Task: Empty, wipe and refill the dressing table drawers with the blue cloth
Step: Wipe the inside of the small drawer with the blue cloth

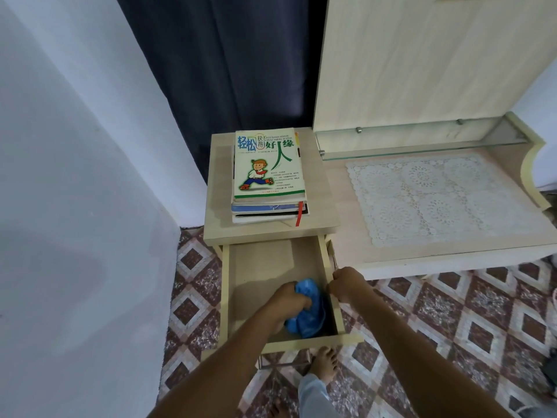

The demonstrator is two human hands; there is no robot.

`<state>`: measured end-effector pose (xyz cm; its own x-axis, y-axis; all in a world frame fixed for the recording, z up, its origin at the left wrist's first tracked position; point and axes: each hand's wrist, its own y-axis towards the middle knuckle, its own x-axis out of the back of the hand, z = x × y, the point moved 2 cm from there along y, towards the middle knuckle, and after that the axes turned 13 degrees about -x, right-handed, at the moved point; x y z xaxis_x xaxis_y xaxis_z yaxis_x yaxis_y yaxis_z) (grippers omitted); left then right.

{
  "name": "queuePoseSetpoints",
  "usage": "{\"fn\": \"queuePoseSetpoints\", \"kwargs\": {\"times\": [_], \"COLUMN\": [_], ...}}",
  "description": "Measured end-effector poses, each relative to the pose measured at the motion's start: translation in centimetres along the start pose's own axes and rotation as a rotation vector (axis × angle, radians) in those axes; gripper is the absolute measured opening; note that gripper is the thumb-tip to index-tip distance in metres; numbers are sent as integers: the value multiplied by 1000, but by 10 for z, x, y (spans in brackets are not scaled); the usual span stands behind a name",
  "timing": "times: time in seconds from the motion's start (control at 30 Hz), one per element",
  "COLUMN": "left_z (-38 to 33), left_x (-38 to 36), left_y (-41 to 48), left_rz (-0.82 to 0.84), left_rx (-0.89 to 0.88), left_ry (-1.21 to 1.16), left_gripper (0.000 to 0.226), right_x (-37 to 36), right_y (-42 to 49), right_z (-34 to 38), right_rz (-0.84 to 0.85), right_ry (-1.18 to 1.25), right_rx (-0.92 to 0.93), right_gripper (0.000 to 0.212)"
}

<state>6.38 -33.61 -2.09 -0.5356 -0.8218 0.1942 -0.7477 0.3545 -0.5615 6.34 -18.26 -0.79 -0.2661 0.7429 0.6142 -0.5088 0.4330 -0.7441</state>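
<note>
Our left hand is clutching the one blue cloth in the single open drawer, at its near right corner; our right hand is gripping its right wall. One book stack is sitting beyond.

Bare forearms; pale trouser leg (bare foot)

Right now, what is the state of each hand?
Left hand: holding the cloth.
Right hand: closed on the drawer side.
</note>
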Motion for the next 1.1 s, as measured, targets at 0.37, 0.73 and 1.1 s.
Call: {"fn": "queuePoseSetpoints", "kwargs": {"times": [0.37,0.73,1.1], "left_z": [-77,-156,-219], "left_x": [-11,-12,-1], "left_y": [-32,-6,80], "left_rz": [-261,-347,-584], "left_rx": [-639,-813,-621], "left_ry": [622,549,307], "left_gripper": [54,58,50], "right_x": [39,118,172], "right_y": [-56,-37,46], "right_z": [21,49,108], "right_rz": [313,599,589], "right_ry": [639,1184,1176], "right_rx": [8,282,271], "right_gripper": [62,30,49]}}
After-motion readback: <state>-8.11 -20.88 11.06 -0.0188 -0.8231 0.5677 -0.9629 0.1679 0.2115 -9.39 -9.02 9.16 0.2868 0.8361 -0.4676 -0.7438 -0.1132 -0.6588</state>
